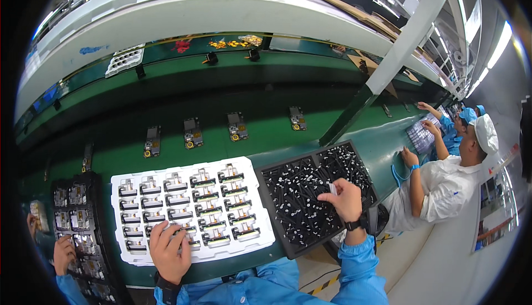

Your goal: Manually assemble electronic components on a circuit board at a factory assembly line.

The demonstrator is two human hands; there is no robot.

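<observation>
My left hand (169, 252) lies over the lower edge of a white moulded tray (117, 216), its fingers slightly apart and bent, the tips by the parts in the bottom rows. The tray holds rows of small metal-and-black electronic modules (203, 180). My right hand (346, 201) is closed in a pinch above a black bin (288, 249) to the tray's right. Between its thumb and finger shows a small pale piece, too small to name. A heap of small black parts with white ends (302, 202) fills the bin, which a divider splits in two.
Circuit boards (235, 126) lie spaced along the green conveyor belt (210, 91). A slanting post (388, 67) rises behind the bin, and a shelf runs overhead. At left, another person's hand (64, 254) touches a black tray (97, 216). Co-workers (454, 177) sit at right.
</observation>
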